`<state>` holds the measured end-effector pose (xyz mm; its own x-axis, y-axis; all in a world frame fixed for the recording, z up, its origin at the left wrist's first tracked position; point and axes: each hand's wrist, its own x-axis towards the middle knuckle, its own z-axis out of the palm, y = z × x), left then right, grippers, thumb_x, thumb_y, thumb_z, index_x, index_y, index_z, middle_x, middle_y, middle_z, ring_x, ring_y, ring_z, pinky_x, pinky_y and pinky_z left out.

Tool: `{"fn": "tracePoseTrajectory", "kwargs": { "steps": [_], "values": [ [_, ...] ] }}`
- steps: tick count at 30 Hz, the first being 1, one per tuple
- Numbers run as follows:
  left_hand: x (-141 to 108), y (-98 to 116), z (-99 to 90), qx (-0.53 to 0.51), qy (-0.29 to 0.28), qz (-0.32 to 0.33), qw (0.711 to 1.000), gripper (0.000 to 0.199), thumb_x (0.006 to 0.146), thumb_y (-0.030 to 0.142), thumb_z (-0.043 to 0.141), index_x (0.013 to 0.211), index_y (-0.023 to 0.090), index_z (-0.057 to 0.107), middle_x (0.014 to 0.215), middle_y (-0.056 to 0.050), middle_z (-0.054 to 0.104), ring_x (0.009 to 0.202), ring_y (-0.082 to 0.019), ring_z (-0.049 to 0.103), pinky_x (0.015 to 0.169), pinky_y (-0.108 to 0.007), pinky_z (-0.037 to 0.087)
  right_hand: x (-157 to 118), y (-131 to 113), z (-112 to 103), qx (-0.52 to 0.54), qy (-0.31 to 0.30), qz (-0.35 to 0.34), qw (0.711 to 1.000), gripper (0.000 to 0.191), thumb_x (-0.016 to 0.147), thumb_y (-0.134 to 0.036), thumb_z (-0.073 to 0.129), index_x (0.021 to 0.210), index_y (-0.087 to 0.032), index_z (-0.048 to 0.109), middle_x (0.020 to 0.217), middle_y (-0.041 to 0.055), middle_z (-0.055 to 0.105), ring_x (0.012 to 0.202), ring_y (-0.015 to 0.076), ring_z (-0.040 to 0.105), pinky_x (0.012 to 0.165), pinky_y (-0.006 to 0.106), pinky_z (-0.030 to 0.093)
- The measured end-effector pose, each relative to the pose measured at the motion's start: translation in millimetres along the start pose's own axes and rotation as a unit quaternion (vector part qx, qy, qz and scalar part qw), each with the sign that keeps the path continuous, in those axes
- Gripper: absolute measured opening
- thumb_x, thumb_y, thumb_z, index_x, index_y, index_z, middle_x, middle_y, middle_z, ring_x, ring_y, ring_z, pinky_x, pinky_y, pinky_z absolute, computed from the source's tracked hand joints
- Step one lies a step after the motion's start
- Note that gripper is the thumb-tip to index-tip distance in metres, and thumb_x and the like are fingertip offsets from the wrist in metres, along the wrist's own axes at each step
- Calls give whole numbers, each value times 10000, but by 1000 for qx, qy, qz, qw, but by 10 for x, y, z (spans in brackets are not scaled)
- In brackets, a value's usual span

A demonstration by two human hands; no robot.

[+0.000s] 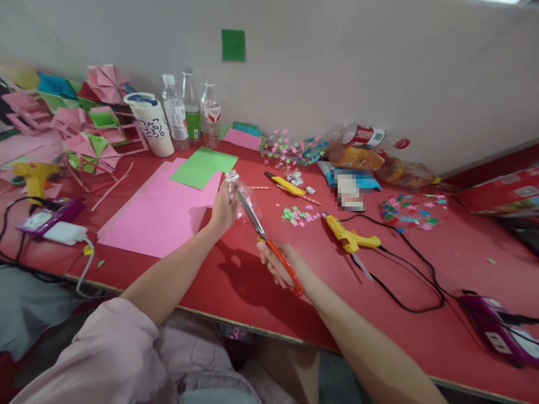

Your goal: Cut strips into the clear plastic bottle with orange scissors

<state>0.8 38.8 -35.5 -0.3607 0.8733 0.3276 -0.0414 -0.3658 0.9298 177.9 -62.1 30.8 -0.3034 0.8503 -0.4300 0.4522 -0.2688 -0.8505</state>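
Observation:
My left hand (224, 206) is closed around a clear plastic bottle piece (248, 205) with its white neck at the top. In my right hand (280, 264) are scissors (284, 268) with orange-red handles. Their blades point up and left and lie against the clear plastic; whether they are cutting into it cannot be made out. Pink paper sheets (147, 224) lie to the left of my left hand, with a green sheet (204, 167) on top. A yellow cutter (289, 186) and small paper stars (300, 215) lie beyond my right hand.
Upright bottles (174, 115) and a white cup (152, 126) stand near the wall. A yellow glue gun (351, 235) with a black cable lies right. Purple power strips (499, 331) sit at both sides. Lying bottles (362, 157) are at the back right; pink paper models (90, 151) are at the left.

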Motion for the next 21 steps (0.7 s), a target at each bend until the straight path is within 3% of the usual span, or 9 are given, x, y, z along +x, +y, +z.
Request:
{"fn": "tracePoseTrajectory", "kwargs": {
  "steps": [7, 13, 21],
  "values": [
    [14, -13, -35, 27, 3, 22, 999, 149, 840, 150, 619, 940, 260, 624, 757, 9, 639, 641, -144, 563, 658, -303, 446, 3, 6, 1, 1, -4, 0, 1000, 443, 908, -568, 576, 647, -232, 452, 363, -117, 350, 256, 71, 361, 322, 189, 319],
    [22, 70, -40, 54, -10, 18, 998, 363, 721, 2, 612, 974, 260, 647, 714, 27, 606, 612, -156, 525, 631, -310, 405, 14, 45, -42, 13, -23, -13, 1000, 503, 913, -665, 539, 684, -223, 464, 376, -125, 355, 278, 59, 371, 397, 191, 372],
    [15, 51, -35, 82, -16, 40, 996, 347, 733, 37, 588, 1003, 253, 614, 691, 36, 582, 584, -139, 504, 603, -295, 407, 39, 64, -68, 9, -28, -8, 1000, 520, 894, -689, 542, 676, -223, 468, 380, -121, 363, 274, 61, 381, 391, 202, 373]
  ]
}}
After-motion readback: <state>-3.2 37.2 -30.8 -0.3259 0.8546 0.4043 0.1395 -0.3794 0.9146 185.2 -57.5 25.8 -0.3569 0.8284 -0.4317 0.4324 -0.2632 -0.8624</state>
